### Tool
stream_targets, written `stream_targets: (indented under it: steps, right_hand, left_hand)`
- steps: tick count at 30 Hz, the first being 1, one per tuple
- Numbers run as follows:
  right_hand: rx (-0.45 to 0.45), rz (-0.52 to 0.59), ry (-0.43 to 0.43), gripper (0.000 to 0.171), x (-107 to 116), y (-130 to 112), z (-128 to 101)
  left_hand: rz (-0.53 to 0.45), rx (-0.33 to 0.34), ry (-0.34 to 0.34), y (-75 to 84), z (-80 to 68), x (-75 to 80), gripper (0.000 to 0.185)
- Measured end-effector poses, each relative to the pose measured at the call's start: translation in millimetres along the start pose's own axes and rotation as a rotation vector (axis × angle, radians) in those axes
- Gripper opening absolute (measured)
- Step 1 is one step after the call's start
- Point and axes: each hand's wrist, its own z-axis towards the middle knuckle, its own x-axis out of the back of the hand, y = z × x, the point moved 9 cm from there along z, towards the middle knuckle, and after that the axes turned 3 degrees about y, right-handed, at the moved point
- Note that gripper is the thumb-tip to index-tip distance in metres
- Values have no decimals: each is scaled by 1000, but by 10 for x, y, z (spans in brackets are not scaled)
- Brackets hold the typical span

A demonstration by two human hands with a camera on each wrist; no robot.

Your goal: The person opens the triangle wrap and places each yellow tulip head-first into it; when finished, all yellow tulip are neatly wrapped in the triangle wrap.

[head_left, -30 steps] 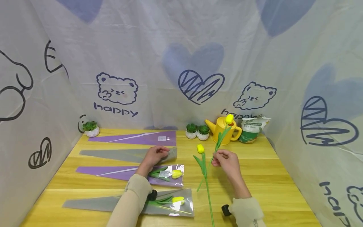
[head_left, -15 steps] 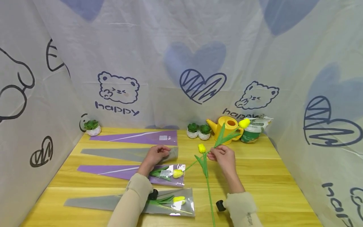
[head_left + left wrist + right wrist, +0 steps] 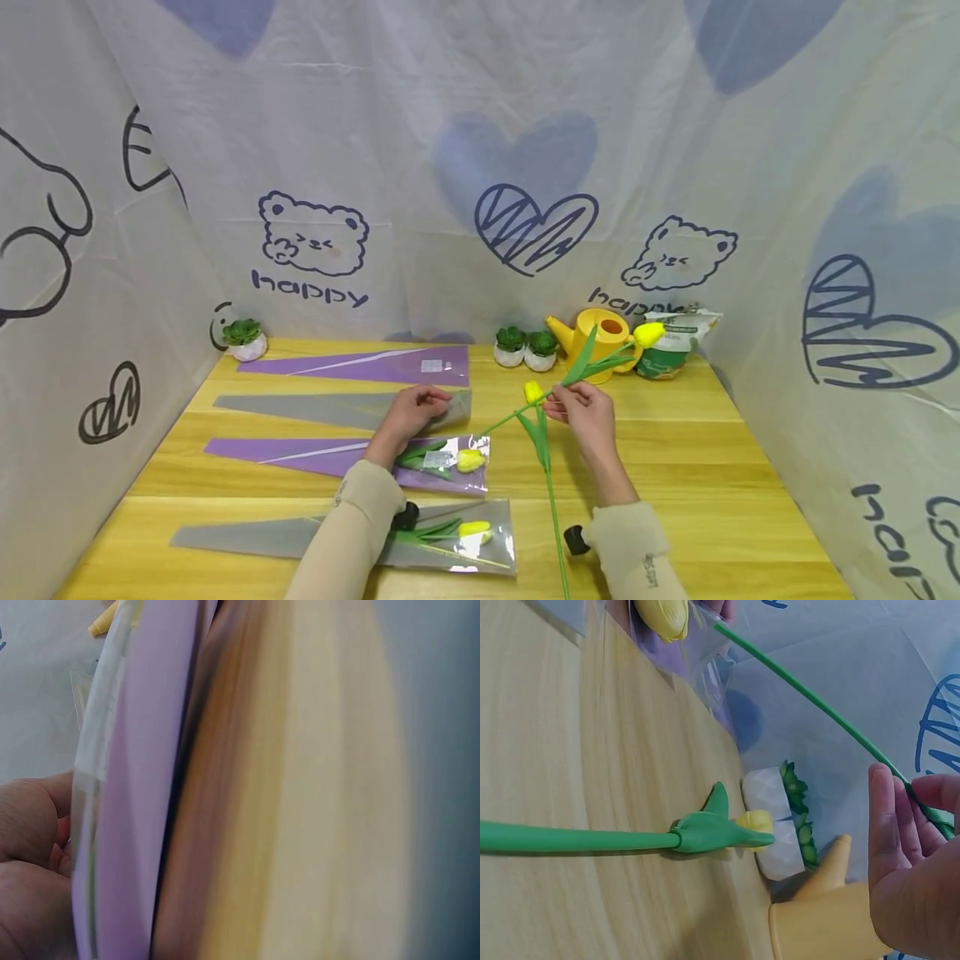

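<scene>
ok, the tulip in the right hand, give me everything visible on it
The held tulip looks artificial: a closed yellow bud, a thin green plastic-looking stem and long green leaves just behind the bud. It is off the table and slanted, with the bud up by the yellow watering can and the stem end pointing down-left toward the grey sleeve. The right hand pinches the stem about midway, between thumb and fingers. Nothing else visibly touches it; a second tulip lies on the table below.

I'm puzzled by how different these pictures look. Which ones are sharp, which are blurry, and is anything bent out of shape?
Head view: evenly lit and sharp, though the wide lens bows the cloth walls. Left wrist view: badly smeared, only a purple sleeve and the left hand can be made out. Right wrist view: tipped sideways, mostly clear; the right hand and the held tulip's stem read well.
</scene>
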Motion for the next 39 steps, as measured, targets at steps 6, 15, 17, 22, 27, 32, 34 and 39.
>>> stream_targets:
  steps: [6,15,17,22,27,32,34,39]
  right_hand:
    - [-25,-8,1,22,0,40,-6]
    - [-31,5,-1,17,-58,99,5]
    - [-33,10,-8,16,-86,112,8]
    - [-45,25,-32,16,-152,157,21]
    - [-45,16,-36,17,-189,174,40]
    - [-37,13,-31,15,-223,155,55]
    - [-33,20,-30,14,-239,146,59]
    - [-27,40,-34,16,-295,159,93]
  left_hand:
    - [-25,9,-2,29,-23,1,15]
    - [-10,7,12,29,-25,8,15]
    - [-3,8,15,16,-17,5,14]
    - [11,-19,27,25,-14,8,14]
    - [17,-29,27,55,-23,5,13]
    - [19,-29,32,56,-13,5,13]
    - [16,-26,30,51,-13,4,14]
    - [12,-23,21,35,-18,2,14]
